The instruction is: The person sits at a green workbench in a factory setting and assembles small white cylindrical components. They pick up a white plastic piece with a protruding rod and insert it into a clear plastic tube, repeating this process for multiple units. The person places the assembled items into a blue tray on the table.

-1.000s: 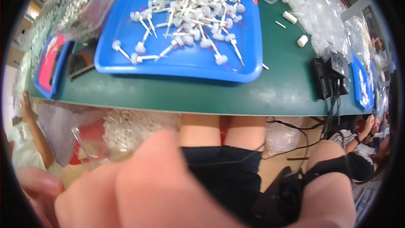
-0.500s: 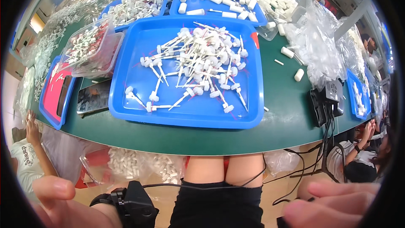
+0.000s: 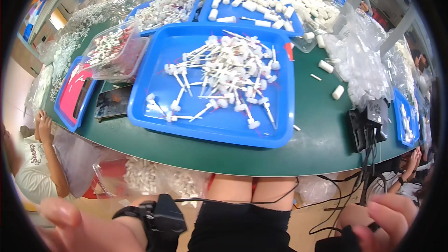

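Below the table's front edge, my left hand hangs at the lower left with one digit held out and nothing visible in it; it is blurred and partly cut off by the dark rim. A black device is strapped to that wrist. At the lower right, my right hand is loosely bent, thumb and fingers apart, holding nothing I can see. Neither hand touches the large blue tray on the table. Inside the tray lies a heap of small white stick-like parts with round translucent heads and thin pink strands.
Clear tubs of red-and-white pieces stand left of the tray, beside a phone. Behind are blue trays and white cylinders. At right, a black device with cables sits by plastic bags. Other people sit at both sides.
The view has shifted, so the table appears slightly lower and farther right. My right hand's fingers, stretched out before, are now more bent. My left hand stays low at the left.
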The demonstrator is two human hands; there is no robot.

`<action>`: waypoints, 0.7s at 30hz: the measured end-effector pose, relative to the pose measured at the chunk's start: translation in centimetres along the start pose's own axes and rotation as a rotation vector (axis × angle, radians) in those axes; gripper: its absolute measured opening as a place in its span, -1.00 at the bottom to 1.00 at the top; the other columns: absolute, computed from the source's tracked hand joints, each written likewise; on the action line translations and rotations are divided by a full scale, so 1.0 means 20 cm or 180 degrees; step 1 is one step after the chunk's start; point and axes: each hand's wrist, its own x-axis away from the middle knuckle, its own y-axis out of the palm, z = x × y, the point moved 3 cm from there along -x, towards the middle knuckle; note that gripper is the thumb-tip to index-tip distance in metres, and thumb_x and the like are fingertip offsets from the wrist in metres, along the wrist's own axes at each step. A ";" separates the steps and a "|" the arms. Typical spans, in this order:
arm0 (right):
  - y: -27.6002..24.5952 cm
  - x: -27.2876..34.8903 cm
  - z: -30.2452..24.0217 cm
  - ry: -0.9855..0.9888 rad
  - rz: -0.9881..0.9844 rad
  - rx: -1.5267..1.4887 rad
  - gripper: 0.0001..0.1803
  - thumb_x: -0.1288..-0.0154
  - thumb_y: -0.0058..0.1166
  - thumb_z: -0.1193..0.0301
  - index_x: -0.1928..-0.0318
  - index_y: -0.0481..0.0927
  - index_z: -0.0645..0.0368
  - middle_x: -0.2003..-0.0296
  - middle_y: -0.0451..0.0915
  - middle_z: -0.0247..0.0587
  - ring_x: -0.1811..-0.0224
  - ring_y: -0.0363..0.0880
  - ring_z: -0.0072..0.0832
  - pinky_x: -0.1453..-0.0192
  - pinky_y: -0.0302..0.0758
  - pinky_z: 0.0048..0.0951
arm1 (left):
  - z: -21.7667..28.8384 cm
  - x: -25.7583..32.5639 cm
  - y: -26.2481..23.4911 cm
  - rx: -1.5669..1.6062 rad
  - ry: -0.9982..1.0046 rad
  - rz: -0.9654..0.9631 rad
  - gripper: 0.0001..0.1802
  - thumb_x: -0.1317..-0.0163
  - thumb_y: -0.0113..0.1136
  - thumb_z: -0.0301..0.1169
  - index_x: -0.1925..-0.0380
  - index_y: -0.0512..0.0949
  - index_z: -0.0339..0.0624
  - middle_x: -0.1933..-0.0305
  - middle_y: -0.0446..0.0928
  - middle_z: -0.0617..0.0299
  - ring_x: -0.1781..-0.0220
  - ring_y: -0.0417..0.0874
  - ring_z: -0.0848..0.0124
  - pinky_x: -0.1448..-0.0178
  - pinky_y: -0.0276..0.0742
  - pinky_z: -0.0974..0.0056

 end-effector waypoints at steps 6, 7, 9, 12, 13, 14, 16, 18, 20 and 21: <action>0.28 -0.25 0.61 0.0719 -0.0636 -0.0493 -0.69 0.07 0.27 0.43 0.25 0.55 0.24 0.48 0.57 -0.14 0.44 0.58 -0.38 0.35 0.47 -0.46 | -0.40 0.12 0.34 -0.0812 -0.1875 -0.1910 -0.60 -0.02 -0.03 -0.71 0.09 0.50 -0.30 -0.01 0.48 -0.06 -0.02 0.50 0.00 -0.12 0.39 0.10; 0.30 -0.34 0.71 0.0969 -0.0887 -0.0565 -0.70 0.03 0.24 0.39 0.26 0.55 0.24 0.51 0.55 -0.12 0.40 0.59 -0.30 0.30 0.49 -0.36 | -0.51 0.27 0.40 -0.1121 -0.2067 -0.2380 -0.56 -0.03 -0.06 -0.73 0.04 0.49 -0.27 -0.09 0.44 -0.04 -0.10 0.45 0.00 -0.18 0.36 0.11; 0.34 -0.55 0.88 0.0311 -0.0255 -0.0279 -0.70 0.01 0.20 0.38 0.24 0.56 0.25 0.48 0.57 -0.10 0.40 0.60 -0.26 0.28 0.49 -0.32 | -0.62 0.38 0.37 -0.1232 -0.2196 -0.2502 -0.54 -0.02 -0.05 -0.73 0.02 0.48 -0.24 -0.18 0.37 -0.04 -0.16 0.40 -0.01 -0.22 0.32 0.09; 0.39 -0.90 1.08 0.0216 0.0085 -0.0100 -0.67 -0.04 0.14 0.34 0.14 0.56 0.15 0.41 0.61 -0.15 0.35 0.60 -0.30 0.21 0.50 -0.37 | -0.70 0.43 0.36 -0.1091 -0.2269 -0.2670 -0.51 0.00 -0.02 -0.73 0.00 0.47 -0.22 -0.22 0.34 -0.03 -0.20 0.37 -0.02 -0.25 0.30 0.09; 0.42 -0.99 1.13 0.0213 0.0127 0.0149 -0.66 -0.04 0.13 0.35 0.12 0.56 0.14 0.36 0.61 -0.13 0.31 0.59 -0.28 0.18 0.50 -0.35 | -0.71 0.43 0.38 -0.1015 -0.2289 -0.2728 -0.50 0.00 -0.01 -0.73 -0.01 0.47 -0.21 -0.22 0.34 -0.03 -0.20 0.37 -0.02 -0.26 0.30 0.10; 0.45 -1.07 1.17 0.0188 0.0187 0.0408 -0.66 -0.04 0.13 0.35 0.11 0.56 0.12 0.32 0.60 -0.11 0.26 0.59 -0.26 0.15 0.49 -0.33 | -0.71 0.40 0.39 -0.1089 -0.2168 -0.2516 -0.56 0.05 0.06 -0.74 0.08 0.52 -0.27 -0.09 0.44 -0.05 -0.12 0.44 0.00 -0.18 0.37 0.13; 0.54 -1.21 1.26 0.0218 0.0091 0.0324 -0.63 -0.03 0.13 0.36 0.08 0.56 0.09 0.26 0.59 -0.07 0.18 0.58 -0.24 0.07 0.48 -0.30 | -0.75 0.39 0.40 -0.0884 -0.2553 -0.2476 -0.61 0.09 0.09 -0.76 0.17 0.54 -0.31 0.04 0.50 -0.05 -0.01 0.51 0.02 -0.08 0.42 0.15; 0.61 -1.35 1.27 0.0084 0.0429 0.0089 -0.61 0.00 0.10 0.41 0.06 0.56 0.05 0.23 0.59 -0.06 0.14 0.57 -0.23 0.03 0.46 -0.31 | -0.77 0.41 0.37 -0.0893 -0.2721 -0.2276 -0.68 0.15 0.13 -0.79 0.30 0.56 -0.39 0.25 0.53 -0.04 0.20 0.58 0.05 0.09 0.47 0.17; 0.67 -1.45 1.29 -0.0280 0.0810 0.0045 -0.57 0.02 0.06 0.45 0.03 0.56 0.02 0.19 0.59 -0.05 0.12 0.56 -0.22 0.00 0.46 -0.32 | -0.76 0.42 0.36 -0.0930 -0.2672 -0.2138 -0.71 0.12 0.15 -0.75 0.30 0.56 -0.35 0.26 0.53 -0.01 0.24 0.58 0.05 0.13 0.47 0.17; 0.71 -1.52 1.30 -0.0604 0.1034 0.0092 -0.55 0.02 0.03 0.48 0.01 0.56 0.01 0.18 0.59 -0.05 0.12 0.56 -0.21 -0.01 0.45 -0.32 | -0.75 0.41 0.35 -0.0979 -0.2624 -0.2084 -0.72 0.10 0.16 -0.73 0.30 0.57 -0.34 0.26 0.53 0.00 0.26 0.58 0.05 0.14 0.47 0.17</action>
